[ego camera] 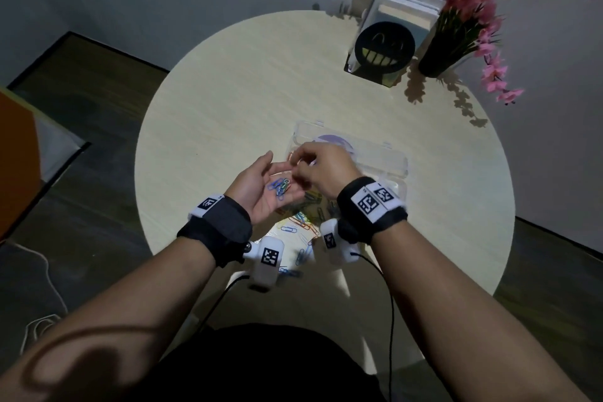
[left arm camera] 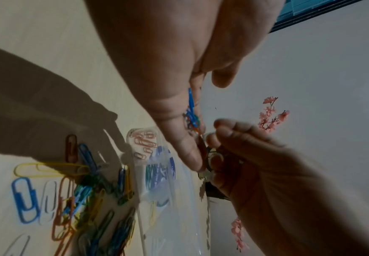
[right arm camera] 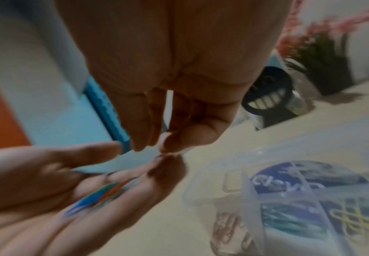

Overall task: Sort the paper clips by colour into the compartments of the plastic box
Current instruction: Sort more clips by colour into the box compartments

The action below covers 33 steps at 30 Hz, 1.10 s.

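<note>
Left hand [ego camera: 261,187] palm-up, fingers relaxed, cradling a small cluster of clips [ego camera: 280,187], mostly blue, some green and orange, lying along the fingers. Right hand [ego camera: 321,169] just beside it on the box side, its grip pinched together at the left fingertips [right arm camera: 168,162]; whether a clip sits in that pinch cannot be told. Plastic box [ego camera: 399,161] lies directly beyond and under the right hand, toward the bench's far edge, so right is nearer. Compartments already hold orange clips [left arm camera: 142,142], green, yellow. Unsorted pile [ego camera: 301,217] by the bench's near edge. Room above the box looks open.
</note>
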{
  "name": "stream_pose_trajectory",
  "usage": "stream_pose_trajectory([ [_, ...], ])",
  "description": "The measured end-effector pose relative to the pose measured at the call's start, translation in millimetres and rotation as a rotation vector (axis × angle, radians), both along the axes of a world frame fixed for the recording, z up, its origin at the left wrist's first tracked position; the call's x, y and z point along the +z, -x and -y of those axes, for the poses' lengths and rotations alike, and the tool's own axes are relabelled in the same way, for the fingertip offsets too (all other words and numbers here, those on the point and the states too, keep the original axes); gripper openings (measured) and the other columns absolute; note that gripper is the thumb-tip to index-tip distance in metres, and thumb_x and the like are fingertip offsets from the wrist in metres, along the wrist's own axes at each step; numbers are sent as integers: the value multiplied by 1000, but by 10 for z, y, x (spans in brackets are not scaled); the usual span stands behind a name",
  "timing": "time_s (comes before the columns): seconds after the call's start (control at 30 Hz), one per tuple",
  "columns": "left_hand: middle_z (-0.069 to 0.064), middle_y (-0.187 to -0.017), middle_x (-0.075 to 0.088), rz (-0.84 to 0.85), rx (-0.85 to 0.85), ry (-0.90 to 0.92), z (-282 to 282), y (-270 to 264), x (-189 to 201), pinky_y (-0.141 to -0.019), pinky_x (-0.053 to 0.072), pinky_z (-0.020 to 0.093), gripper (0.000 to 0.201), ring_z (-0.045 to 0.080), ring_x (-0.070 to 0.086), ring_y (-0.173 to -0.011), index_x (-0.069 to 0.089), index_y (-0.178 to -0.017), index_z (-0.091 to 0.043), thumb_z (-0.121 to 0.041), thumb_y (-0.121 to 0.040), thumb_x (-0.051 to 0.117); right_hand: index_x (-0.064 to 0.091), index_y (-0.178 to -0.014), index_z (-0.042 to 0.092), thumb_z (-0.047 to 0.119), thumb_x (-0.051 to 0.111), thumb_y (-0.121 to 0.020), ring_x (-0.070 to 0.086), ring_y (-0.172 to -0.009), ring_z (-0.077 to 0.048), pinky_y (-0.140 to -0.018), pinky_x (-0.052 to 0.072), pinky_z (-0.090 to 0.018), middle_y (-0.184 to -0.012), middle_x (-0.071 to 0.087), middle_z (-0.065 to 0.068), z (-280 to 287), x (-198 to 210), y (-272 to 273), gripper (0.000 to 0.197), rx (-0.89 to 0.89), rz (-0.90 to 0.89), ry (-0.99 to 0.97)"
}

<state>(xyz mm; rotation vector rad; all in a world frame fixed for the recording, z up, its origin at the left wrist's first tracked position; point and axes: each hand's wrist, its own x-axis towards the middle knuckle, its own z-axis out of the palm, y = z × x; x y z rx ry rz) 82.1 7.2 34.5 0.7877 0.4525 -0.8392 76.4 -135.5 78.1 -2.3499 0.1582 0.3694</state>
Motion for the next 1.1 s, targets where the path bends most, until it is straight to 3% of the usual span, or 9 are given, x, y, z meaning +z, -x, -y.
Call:
stream_pose_trajectory([
  [0.17, 12, -81, 66, -11, -37, 33, 106, 34, 13, -55, 51, 26, 49, 21, 65, -63, 61, -103, -4, -42, -99, 30, 66, -104, 14, 8, 69, -72, 59, -91, -20, -75, 42, -25, -101, 67, -5, -111, 88, 302, 33, 299, 39, 90],
  [0.27, 14, -84, 63, 8, -92, -4, 155, 45, 26, -51, 48, 25, 53, 23, 63, -60, 59, -107, -5, -46, -98, 28, 65, -104, 11, 11, 64, -79, 57, -102, -25, -69, 30, -22, -117, 60, -7, -101, 75, 385, 25, 307, 64, 232],
  [0.37, 13, -74, 65, 2, -105, -13, 177, 53, 52, -46, 47, 22, 54, 22, 60, -51, 58, -107, -3, -46, -98, 27, 66, -104, 9, 15, 59, -85, 56, -103, -30, -75, 39, -30, -112, 59, -13, -86, 36, 446, 21, 326, 52, 301],
  [0.47, 11, -73, 65, -7, -129, 17, 186, 78, 62, -56, 48, 24, 55, 18, 57, -54, 57, -111, -2, -47, -97, 28, 72, -94, 7, 11, 61, -84, 59, -99, -26, -82, 42, -28, -105, 63, -12, -65, -7, 516, 15, 173, 173, 128],
  [0.6, 15, -95, 68, 4, -104, 74, 213, 120, 116, -69, 59, 33, 56, 20, 69, -73, 57, -113, 1, -44, -98, 28, 75, -96, 16, 13, 66, -83, 53, -78, -9, -72, 39, -14, -83, 57, 0, -14, -4, 561, 16, -154, 206, -109],
  [0.7, 20, -102, 66, 20, -124, 69, 222, 141, 151, -74, 59, 39, 63, 24, 69, -85, 58, -113, 1, -50, -98, 25, 71, -86, 18, 11, 62, -84, 56, -69, -6, -67, 42, -13, -73, 61, 8, 24, 53, 544, 12, -295, 181, -203],
  [0.87, 11, -90, 70, 52, -201, 40, 245, 177, 192, -61, 57, 29, 80, 18, 70, -73, 58, -116, -8, -68, -91, 11, 68, -99, 16, 9, 55, -83, 61, -81, -19, -68, 43, -24, -90, 70, -6, -9, 134, 478, 22, 5, 78, 59],
  [1.0, 14, -111, 63, 99, -200, -46, 268, 174, 212, -55, 53, 23, 88, 17, 68, -64, 52, -128, -9, -71, -88, 4, 62, -108, 17, 13, 57, -80, 64, -92, -24, -72, 49, -29, -101, 67, -7, -101, 7, 422, 29, 139, 4, 263],
  [1.1, 11, -118, 62, 83, -174, -78, 285, 165, 196, -64, 51, 26, 89, 19, 65, -74, 46, -134, -13, -74, -85, 3, 60, -110, 4, 10, 53, -86, 63, -95, -28, -66, 37, -26, -104, 65, -13, -162, -15, 372, 26, 225, -12, 447],
])
